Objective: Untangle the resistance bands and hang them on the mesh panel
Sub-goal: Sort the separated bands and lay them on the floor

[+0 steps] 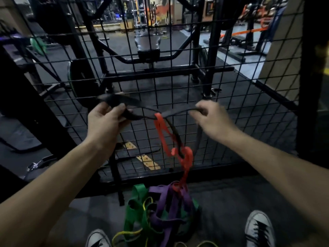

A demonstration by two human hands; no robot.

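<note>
Left hand: the left hand [105,118] is up in front of the mesh panel [231,72], fingers curled tight round one end of the black band [142,111].
Right hand: the right hand [211,115] pinches the other end of the black band with bent fingers.
Black band: it runs between the two hands, sagging a little in the middle, just in front of the mesh.
Red band: the red band [163,134] is looped over the black band between the hands and hangs down, twisted, to the pile.
Pile: green band [132,209], purple band [170,198] and yellow band [124,234] lie tangled on the floor, between two shoes [259,227].
</note>
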